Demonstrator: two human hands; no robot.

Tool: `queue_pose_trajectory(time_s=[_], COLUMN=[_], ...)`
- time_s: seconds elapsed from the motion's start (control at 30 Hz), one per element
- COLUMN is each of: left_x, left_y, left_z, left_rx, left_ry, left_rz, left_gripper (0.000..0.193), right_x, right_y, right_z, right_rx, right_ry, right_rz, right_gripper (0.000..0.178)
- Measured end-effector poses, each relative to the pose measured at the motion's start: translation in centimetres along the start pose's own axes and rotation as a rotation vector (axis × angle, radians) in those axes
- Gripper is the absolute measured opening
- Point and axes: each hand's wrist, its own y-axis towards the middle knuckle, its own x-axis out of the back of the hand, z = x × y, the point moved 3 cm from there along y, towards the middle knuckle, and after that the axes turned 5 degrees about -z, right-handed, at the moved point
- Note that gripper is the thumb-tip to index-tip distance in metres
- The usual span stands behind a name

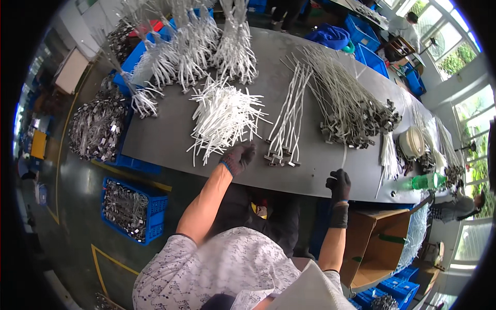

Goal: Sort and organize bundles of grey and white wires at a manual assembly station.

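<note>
Reaching left hand [238,158] toward white ties [222,116] (fingers curled, empty) | right hand [339,184] pinching white tie [344,155]

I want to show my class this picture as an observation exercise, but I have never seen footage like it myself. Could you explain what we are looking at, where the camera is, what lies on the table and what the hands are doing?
There is no machine here: a person works with two gloved hands. The single picture comes from a wide-angle camera worn on the person's head, looking down, so straight edges bend near the rim.

A long grey table carries several heaps: a loose pile of white ties, a small row of white cords with metal ends, and a large fan of corded metal clips. Blue crates of metal parts stand on the floor, and an open cardboard box sits under the table's edge.

The left hand reaches to the white ties and touches them. The right hand rests at the table's near edge; whether it holds anything is unclear.
</note>
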Motion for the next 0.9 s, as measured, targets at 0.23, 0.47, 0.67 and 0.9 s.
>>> queue_pose_trajectory(time_s=[0.23, 0.47, 0.67, 0.9], left_x=[-6.3, -5.7, -12.6, -9.7], left_y=[5.7, 17.2, 11.7, 5.8], left_z=[1.2, 0.1, 5.6, 10.1], left_rx=[-0.401, -0.756, -0.579, -0.354], left_ry=[0.708, 1.625, 1.673, 0.504], left_rz=[-0.114, -0.315, -0.102, 0.027], left_gripper=[0.014, 0.020, 0.031, 0.009], right_x=[-2.7, 13.9, 32.6, 17.2], right_y=[-0.6, 5.5, -16.1, -23.6], right_z=[5.3, 0.1, -13.9, -16.8], right_rx=[0.682, 0.039, 0.275, -0.042], right_ry=[-1.803, -2.014, -1.767, -1.061], right_rz=[-0.414, -0.211, 0.048, -0.040], right_gripper=[0.013, 0.021, 0.018, 0.026])
